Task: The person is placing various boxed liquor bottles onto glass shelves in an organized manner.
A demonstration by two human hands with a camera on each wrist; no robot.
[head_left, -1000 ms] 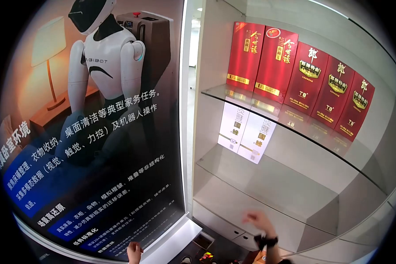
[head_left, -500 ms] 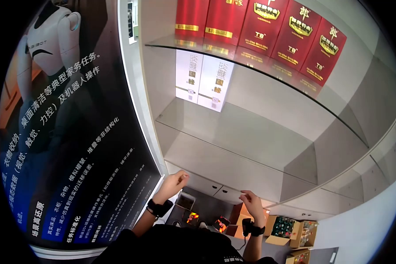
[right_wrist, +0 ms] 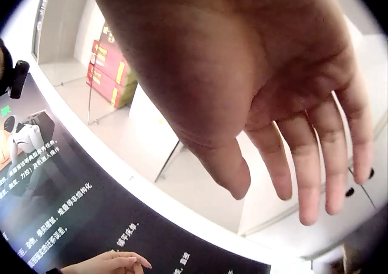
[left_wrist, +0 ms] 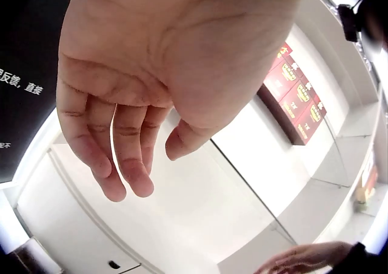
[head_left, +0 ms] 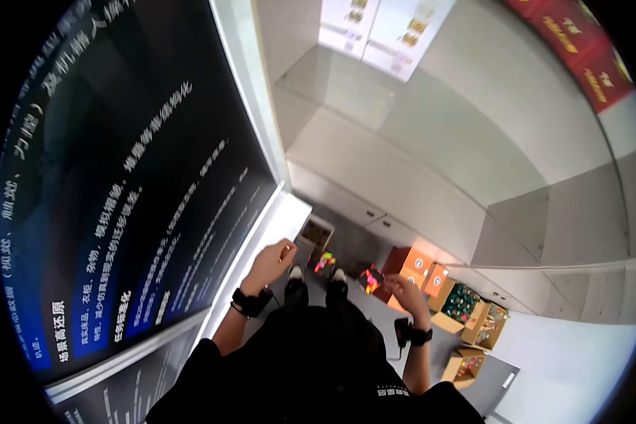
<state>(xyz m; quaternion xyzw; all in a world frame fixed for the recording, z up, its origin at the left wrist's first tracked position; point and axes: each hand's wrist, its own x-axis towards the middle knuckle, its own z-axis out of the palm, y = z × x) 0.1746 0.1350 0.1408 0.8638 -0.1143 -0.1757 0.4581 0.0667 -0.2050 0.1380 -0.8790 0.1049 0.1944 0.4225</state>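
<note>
My left hand point(head_left: 272, 263) hangs in front of me beside the black printed panel point(head_left: 191, 127), fingers loosely bent and holding nothing. Its bare palm and relaxed fingers point(left_wrist: 134, 159) fill the left wrist view. On the other side my right hand point(head_left: 406, 295) is raised over the orange boxes point(head_left: 418, 263) on the floor, overlapping them in the head view. The right wrist view shows its long, nearly straight fingers point(right_wrist: 306, 177) with no object between them. Both wrists wear dark bands with cameras.
A pale cabinet point(head_left: 403, 198) with glass shelves stands ahead. White boxes point(head_left: 396, 35) and red boxes point(head_left: 579, 49) are on its shelves. Open cardboard cartons point(head_left: 484, 325) with small colourful items sit on the floor at right. A small bin-like box point(head_left: 316, 233) is near my feet.
The head view has tilted down from the shelves toward the floor and my feet. Both hands have come into fuller view, near my body, still empty.
</note>
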